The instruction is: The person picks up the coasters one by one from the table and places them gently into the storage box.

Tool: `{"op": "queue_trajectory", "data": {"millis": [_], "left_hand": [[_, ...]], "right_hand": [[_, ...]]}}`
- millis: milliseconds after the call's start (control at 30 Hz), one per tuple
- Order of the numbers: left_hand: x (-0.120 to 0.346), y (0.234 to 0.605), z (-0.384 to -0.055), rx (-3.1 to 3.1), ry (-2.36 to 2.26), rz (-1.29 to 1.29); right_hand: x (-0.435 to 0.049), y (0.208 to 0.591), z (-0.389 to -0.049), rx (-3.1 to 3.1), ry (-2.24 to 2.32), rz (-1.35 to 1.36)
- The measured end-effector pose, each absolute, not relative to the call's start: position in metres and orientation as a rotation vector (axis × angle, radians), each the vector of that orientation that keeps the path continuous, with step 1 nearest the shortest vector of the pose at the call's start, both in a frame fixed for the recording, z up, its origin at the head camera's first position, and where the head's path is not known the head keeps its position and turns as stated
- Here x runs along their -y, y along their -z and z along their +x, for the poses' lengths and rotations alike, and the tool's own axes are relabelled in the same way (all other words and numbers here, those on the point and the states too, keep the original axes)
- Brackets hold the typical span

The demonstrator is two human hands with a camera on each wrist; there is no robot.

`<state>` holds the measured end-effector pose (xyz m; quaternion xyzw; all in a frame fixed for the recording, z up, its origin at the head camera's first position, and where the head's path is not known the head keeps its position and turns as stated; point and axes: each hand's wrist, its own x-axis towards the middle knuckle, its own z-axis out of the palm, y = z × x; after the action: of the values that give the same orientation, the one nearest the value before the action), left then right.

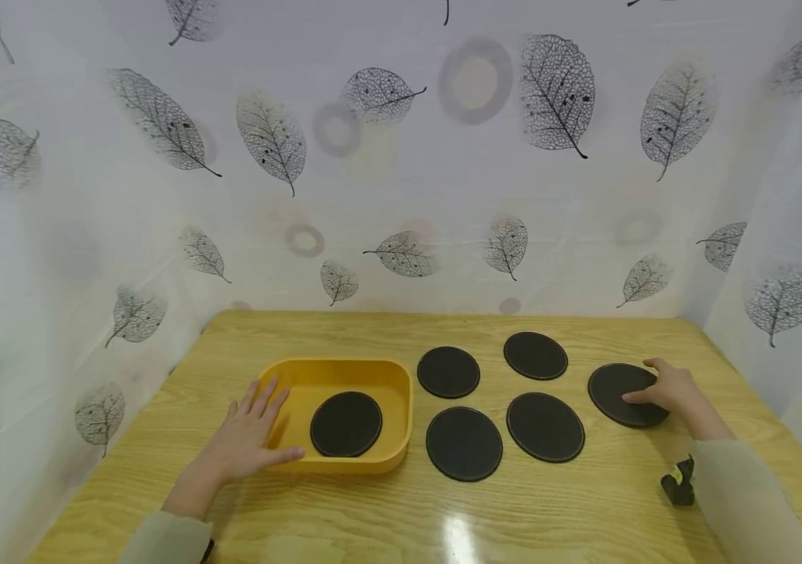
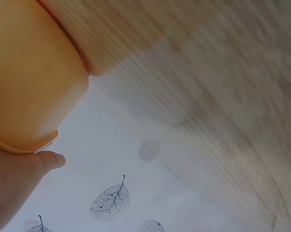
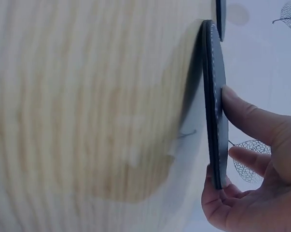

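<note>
My right hand [image 1: 672,395] grips the right edge of a round black coaster [image 1: 619,392] at the right of the table. In the right wrist view the thumb lies on the stitched coaster's [image 3: 216,106] face and other fingers curl round its far edge; a shadow falls on the wood beside it. My left hand [image 1: 242,439] rests with spread, straight fingers on the left side of a yellow plastic bin [image 1: 373,464], the thumb along its front rim. Inside the bin lies another black coaster [image 1: 346,424]. The left wrist view shows the bin's outer wall [image 2: 34,72] and one digit at its rim.
Between bin and right hand lie several more round coasters: two behind [image 1: 448,372] and two nearer [image 1: 464,443]. A small black object with a yellow-green spot [image 1: 679,482] is by the right sleeve. Leaf-patterned curtains [image 1: 443,188] border the wooden table [image 1: 345,525].
</note>
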<state>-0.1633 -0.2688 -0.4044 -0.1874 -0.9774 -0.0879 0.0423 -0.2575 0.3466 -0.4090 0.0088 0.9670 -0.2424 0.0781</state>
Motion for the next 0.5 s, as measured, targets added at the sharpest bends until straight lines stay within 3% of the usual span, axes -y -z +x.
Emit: {"op": "queue_trajectory", "data": {"millis": [500], "left_hand": [[0.269,0.404,-0.165,2.995,0.264,-0.573]], "right_hand": [[-0.372,0.415,-0.250,-2.595,1.252,0.017]]}}
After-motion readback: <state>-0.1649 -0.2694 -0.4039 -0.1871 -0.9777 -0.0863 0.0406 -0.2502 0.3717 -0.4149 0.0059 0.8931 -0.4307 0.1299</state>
